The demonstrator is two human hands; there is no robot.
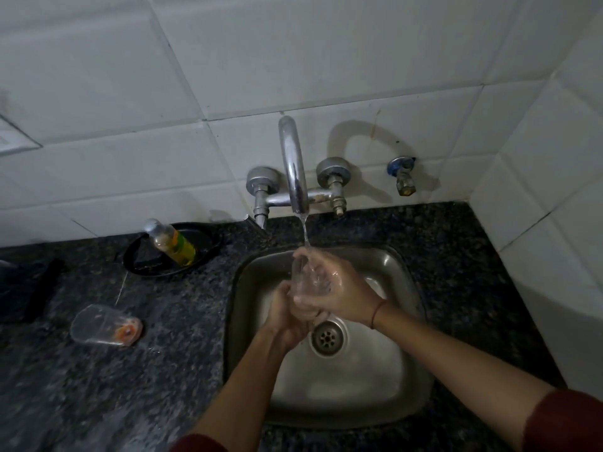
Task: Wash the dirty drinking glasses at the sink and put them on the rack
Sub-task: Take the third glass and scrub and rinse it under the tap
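Observation:
A clear drinking glass point(305, 278) is held over the steel sink point(401, 370), under a thin stream of water from the chrome tap point(293, 164). My left hand point(287, 318) grips the glass from below. My right hand point(332, 282) wraps around its upper part, fingers at the rim. A second glass point(101, 329), with orange residue at its bottom, lies on its side on the dark granite counter to the left of the sink.
A bottle of yellow-green liquid point(171, 244) lies on a black plate point(208, 247) behind the sink's left corner. A dark object point(29, 288) sits at the far left. White tiled walls close off the back and the right. The drain point(328, 337) is open.

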